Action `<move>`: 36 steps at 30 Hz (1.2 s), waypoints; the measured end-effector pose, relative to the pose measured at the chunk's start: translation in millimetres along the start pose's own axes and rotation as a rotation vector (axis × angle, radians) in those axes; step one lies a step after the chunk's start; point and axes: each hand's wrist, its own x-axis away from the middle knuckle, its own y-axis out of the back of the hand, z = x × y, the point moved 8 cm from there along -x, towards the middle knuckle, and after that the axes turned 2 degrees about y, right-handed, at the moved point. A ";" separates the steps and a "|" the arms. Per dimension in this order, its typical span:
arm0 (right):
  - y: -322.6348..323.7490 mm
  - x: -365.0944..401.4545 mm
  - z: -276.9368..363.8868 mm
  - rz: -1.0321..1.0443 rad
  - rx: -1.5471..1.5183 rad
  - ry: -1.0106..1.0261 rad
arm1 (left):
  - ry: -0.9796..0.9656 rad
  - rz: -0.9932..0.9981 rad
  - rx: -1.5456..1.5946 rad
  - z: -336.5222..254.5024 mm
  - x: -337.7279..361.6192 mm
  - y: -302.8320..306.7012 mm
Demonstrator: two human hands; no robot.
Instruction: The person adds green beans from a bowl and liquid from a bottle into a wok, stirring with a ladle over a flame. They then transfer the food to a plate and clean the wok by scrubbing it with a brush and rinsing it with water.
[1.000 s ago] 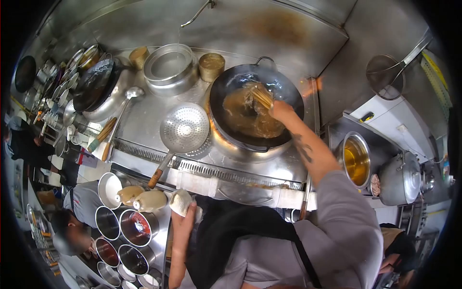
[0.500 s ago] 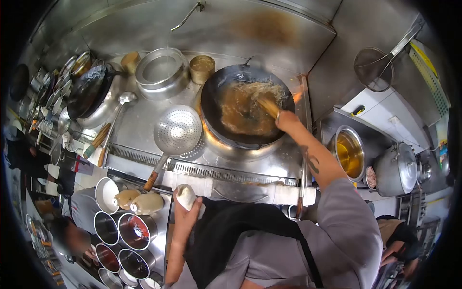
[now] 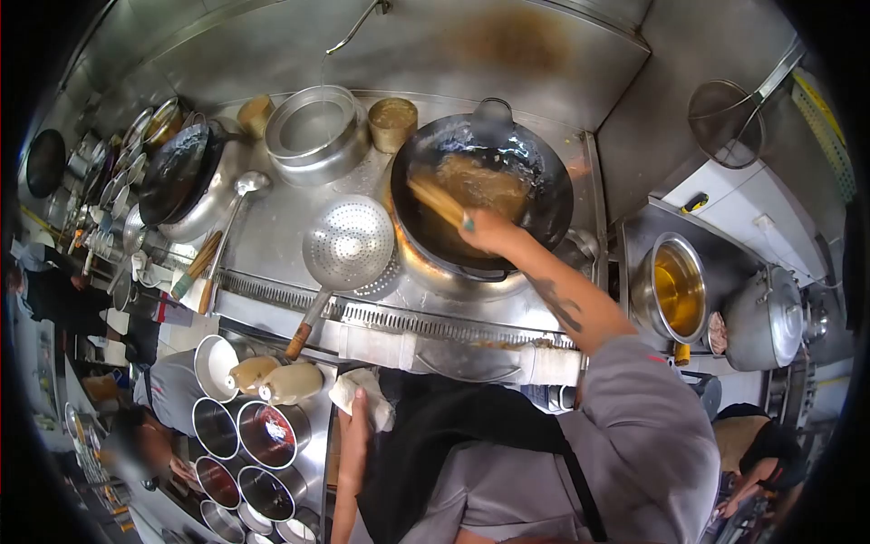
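Note:
A black wok [image 3: 550, 186] sits on the steel stove, with murky brown liquid [image 3: 485, 186] in it. My right hand [image 3: 492, 233] is closed round the end of a bamboo wok brush [image 3: 435, 199]. Its bristles reach over the left side of the wok. Low in front of my apron, my left hand [image 3: 356, 428] grips a folded white cloth [image 3: 362, 394]. The perforated strainer ladle [image 3: 349, 243] lies left of the wok, its wooden handle towards me.
A steel pot [image 3: 313, 161] and a brass-coloured tin [image 3: 393, 127] stand behind. Squeeze bottles [image 3: 292, 384] and several sauce pots [image 3: 272, 433] are at lower left. A bowl of yellow oil [image 3: 675, 288] sits right. Another person [image 3: 172, 381] is at far left.
The brush and my right hand have swept from the wok's right side to its left. Flame beside the wok's right rim no longer shows. The cloth looks more spread out.

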 end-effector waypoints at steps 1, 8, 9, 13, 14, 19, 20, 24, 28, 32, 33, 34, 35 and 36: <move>1.9 22.9 2.9 0.022 0.098 0.077 | -0.004 0.017 0.003 2.8 -3.4 2.7; 85.4 4.8 -84.8 -0.017 0.535 -0.187 | -0.064 0.080 -0.083 -35.3 -7.0 -18.7; 71.0 -2.3 -93.1 -0.020 0.542 -0.193 | -0.056 0.108 -0.058 -42.9 -4.7 -31.1; 41.3 33.2 -57.3 -0.049 0.423 -0.132 | -0.083 0.185 -0.040 -49.3 -6.0 -54.9; 43.4 62.7 -49.2 0.107 0.337 -0.229 | -0.109 0.154 -0.076 -49.3 -6.9 -54.2; 110.1 92.5 -103.6 0.030 0.576 -0.279 | -0.044 0.140 -0.053 -50.6 0.4 -55.1; 115.0 69.3 -132.3 -0.115 0.643 -0.271 | -0.073 0.138 -0.060 -51.2 -0.3 -54.3; 102.1 -10.6 -94.4 -0.113 0.455 -0.237 | -0.139 0.099 -0.105 -49.6 2.4 -51.6; 23.9 -41.3 -61.8 0.003 -0.026 -0.127 | -0.036 0.080 -0.120 -39.9 15.5 -54.1; 16.9 18.4 -27.1 0.091 -0.107 -0.181 | -0.028 0.116 -0.047 -14.5 4.4 -50.7; 14.8 29.0 -29.8 0.187 -0.051 -0.084 | -0.022 0.120 -0.050 -6.2 -1.5 -51.0; 12.7 40.8 -32.7 0.281 0.003 0.014 | 0.080 0.175 0.072 8.0 -9.6 -56.2; 22.8 51.3 -39.4 0.277 0.000 0.009 | 0.181 0.230 0.194 23.6 -19.3 -63.2; 40.2 64.0 -44.4 0.275 0.144 -0.011 | 0.170 0.208 0.260 38.4 -36.8 -66.1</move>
